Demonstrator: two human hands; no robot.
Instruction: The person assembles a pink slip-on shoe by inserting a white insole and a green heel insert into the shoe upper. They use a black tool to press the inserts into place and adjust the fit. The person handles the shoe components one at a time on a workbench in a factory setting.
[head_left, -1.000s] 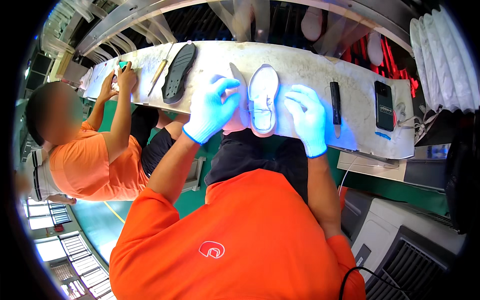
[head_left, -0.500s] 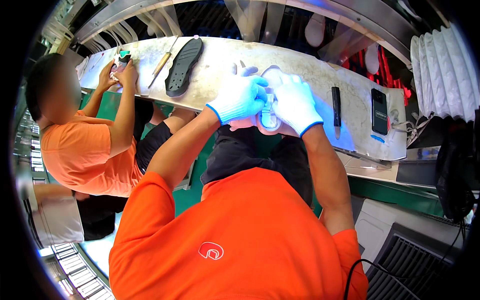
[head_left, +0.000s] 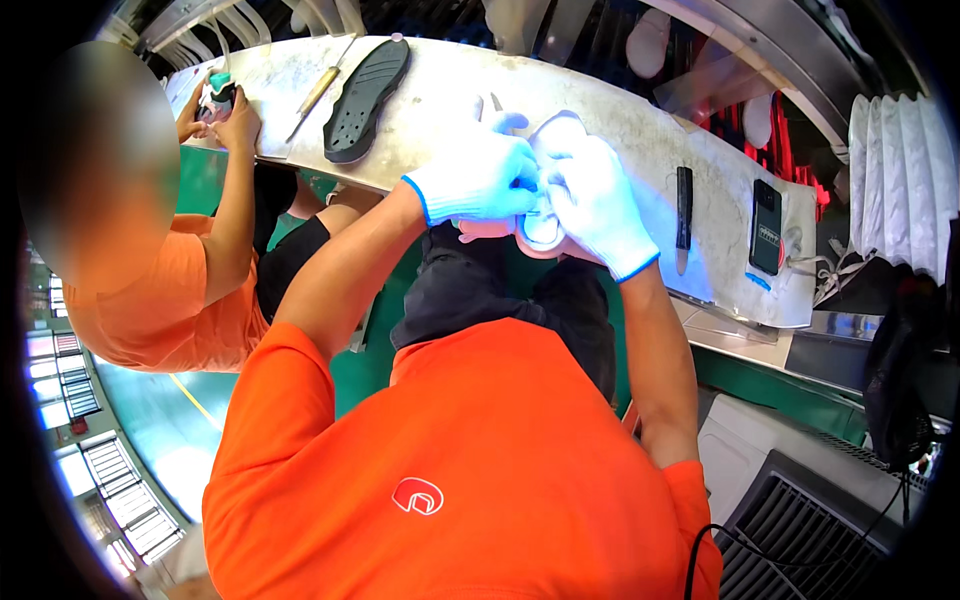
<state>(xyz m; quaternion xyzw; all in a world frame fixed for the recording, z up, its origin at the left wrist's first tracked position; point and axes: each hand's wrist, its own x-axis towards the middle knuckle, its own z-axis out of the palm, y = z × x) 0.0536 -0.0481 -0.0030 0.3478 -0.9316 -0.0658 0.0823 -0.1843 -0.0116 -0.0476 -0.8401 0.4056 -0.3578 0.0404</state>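
A pale shoe (head_left: 541,232) lies at the near edge of the bench, its heel end toward me and its toe pointing away. My left hand (head_left: 482,176), in a white knit glove with a blue cuff, is closed on the shoe's left side, fingers curled over its upper. From the other side my right hand (head_left: 602,208), gloved alike, grips the shoe with thumb and fingers bent inward. The fingertips of both hands meet over the middle of the upper. Bright bluish light washes out the detail there, and the gloves hide much of the shoe.
The pale bench (head_left: 440,110) carries a black shoe sole (head_left: 366,103), an awl-like tool with a yellowish handle (head_left: 318,90), a black-handled knife (head_left: 684,215) and a phone (head_left: 766,228). A co-worker (head_left: 190,260) sits at left. White ribbed duct (head_left: 900,185) stands at right.
My right fingers have bent inward and my hands have drawn closer together over the shoe, covering more of its opening. The view has shifted, and the co-worker's head appears larger.
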